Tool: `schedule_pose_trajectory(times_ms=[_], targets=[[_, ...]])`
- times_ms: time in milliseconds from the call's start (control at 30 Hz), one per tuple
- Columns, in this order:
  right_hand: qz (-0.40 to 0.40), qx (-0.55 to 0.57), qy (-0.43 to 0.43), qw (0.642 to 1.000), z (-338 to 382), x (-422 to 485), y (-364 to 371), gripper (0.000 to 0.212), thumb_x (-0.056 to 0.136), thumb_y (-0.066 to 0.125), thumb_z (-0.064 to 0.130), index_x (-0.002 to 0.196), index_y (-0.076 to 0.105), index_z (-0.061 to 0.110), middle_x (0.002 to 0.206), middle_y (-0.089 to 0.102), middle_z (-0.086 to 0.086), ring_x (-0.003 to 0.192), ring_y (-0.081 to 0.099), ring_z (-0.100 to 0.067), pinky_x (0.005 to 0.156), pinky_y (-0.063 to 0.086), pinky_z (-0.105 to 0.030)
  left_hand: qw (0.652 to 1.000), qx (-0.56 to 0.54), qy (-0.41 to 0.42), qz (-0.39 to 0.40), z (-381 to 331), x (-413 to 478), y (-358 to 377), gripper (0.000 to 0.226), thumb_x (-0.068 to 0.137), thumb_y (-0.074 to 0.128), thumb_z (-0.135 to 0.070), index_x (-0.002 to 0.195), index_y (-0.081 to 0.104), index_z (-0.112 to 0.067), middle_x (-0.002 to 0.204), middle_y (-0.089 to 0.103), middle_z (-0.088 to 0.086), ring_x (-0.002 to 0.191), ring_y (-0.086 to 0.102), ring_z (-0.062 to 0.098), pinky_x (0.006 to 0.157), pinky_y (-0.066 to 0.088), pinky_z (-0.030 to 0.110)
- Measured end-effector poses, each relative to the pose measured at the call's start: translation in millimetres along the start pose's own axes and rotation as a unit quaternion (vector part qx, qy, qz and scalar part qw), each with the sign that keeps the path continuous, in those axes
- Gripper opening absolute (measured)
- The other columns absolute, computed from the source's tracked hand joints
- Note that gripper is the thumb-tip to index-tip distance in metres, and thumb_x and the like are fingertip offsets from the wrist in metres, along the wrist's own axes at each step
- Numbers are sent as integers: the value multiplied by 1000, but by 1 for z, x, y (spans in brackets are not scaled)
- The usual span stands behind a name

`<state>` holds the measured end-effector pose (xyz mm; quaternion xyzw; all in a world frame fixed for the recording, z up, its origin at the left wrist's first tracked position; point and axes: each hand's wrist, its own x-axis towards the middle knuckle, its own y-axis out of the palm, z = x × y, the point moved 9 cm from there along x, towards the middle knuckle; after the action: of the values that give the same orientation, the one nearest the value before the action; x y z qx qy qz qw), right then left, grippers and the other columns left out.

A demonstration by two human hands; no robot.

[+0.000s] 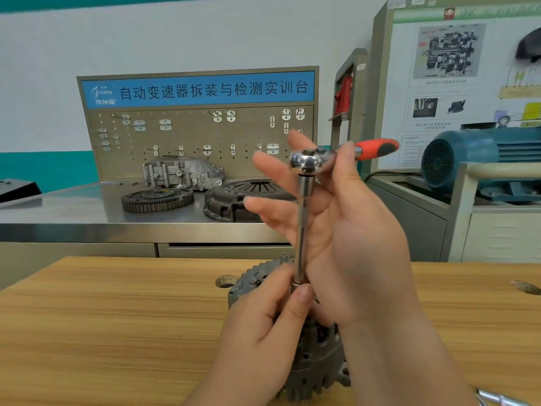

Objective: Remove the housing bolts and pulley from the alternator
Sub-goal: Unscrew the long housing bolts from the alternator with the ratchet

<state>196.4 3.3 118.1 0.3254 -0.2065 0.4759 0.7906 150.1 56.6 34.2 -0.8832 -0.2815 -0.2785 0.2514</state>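
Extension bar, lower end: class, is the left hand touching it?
Touching. The head view shows the left hand pinching the extension bar at its lower end, thumb pressed against it, just above the alternator.

The alternator (319,367) is dull grey. Under it the table (117,317) shows streaky tan wood grain. Above it the ratchet (306,161) is bright chrome with a red-and-black handle (377,148). Behind it a khaki pegboard (190,136) carries a blue, white-lettered banner (205,89).
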Motion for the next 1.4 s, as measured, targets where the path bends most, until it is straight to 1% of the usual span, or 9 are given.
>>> schedule_pose_trajectory(times_ms=[100, 167, 400, 533, 633, 900, 1100, 1300, 1400], targets=[[-33, -48, -55, 997, 8, -1, -3, 33, 86, 52, 47, 113, 65, 34, 115, 70, 12, 100, 69, -16, 85, 55, -31, 999, -29, -17, -9, 3, 1, 0, 34, 80, 47, -58, 101, 61, -36, 86, 74, -15, 76, 64, 34, 71, 53, 49], [-51, -57, -87, 993, 14, -2, -5, 27, 86, 55, 35, 111, 67, 36, 120, 68, 17, 110, 66, -15, 92, 51, -33, 999, -30, -21, -13, 5, 2, 0, 35, 77, 48, -60, 99, 62, -36, 82, 74, -13, 70, 63, 30, 65, 52, 45], [-22, 42, -7, 999, 2, 0, -7, 49, 82, 40, 50, 120, 57, 24, 102, 75, 1, 78, 73, -19, 79, 58, -28, 1000, 16, 1, 0, 0, -2, -1, 29, 84, 40, -62, 102, 58, -49, 73, 67, -23, 64, 57, 6, 58, 40, 12], [-45, 0, -30, 999, 5, 0, -9, 40, 83, 50, 49, 115, 63, 28, 105, 74, 6, 90, 70, -16, 76, 56, -26, 1000, -12, -13, -12, 0, -1, -2, 27, 80, 47, -58, 96, 61, -40, 66, 67, -19, 54, 50, 3, 54, 38, 13], [-56, -51, -82, 994, 13, -1, -7, 27, 86, 55, 36, 111, 65, 36, 120, 67, 17, 109, 65, -11, 89, 52, -30, 998, -37, -29, -31, 3, 0, -4, 22, 89, 56, -53, 91, 64, -33, 56, 64, -16, 46, 43, 2, 48, 34, 11], [-18, 13, -2, 1000, 1, 1, -6, 50, 83, 39, 51, 124, 54, 26, 101, 75, 2, 79, 73, -18, 82, 54, -30, 1000, -7, -1, -3, -3, -3, 0, 28, 83, 43, -59, 103, 59, -49, 68, 67, -19, 56, 54, 6, 54, 40, 14], [-49, -63, -88, 993, 12, -1, -5, 29, 87, 54, 33, 114, 65, 38, 125, 64, 20, 113, 63, -12, 98, 49, -35, 998, -48, -39, -31, 5, -1, -3, 10, 86, 56, -47, 94, 63, -44, 58, 66, -13, 47, 46, 3, 49, 36, 12], [-18, 36, -26, 999, 2, 1, -5, 44, 86, 44, 49, 122, 57, 27, 107, 74, 3, 72, 72, -19, 79, 58, -28, 1000, -26, -10, -11, 0, -1, -2, 15, 85, 52, -54, 95, 61, -47, 55, 61, -20, 51, 51, -4, 51, 35, 7], [-24, 47, -3, 999, -2, 1, -7, 49, 82, 41, 50, 118, 58, 20, 99, 76, 0, 70, 71, -18, 71, 57, -26, 1000, 0, 4, 2, -4, -2, -1, 28, 82, 41, -59, 103, 58, -53, 62, 64, -22, 56, 54, -4, 54, 37, 7]])
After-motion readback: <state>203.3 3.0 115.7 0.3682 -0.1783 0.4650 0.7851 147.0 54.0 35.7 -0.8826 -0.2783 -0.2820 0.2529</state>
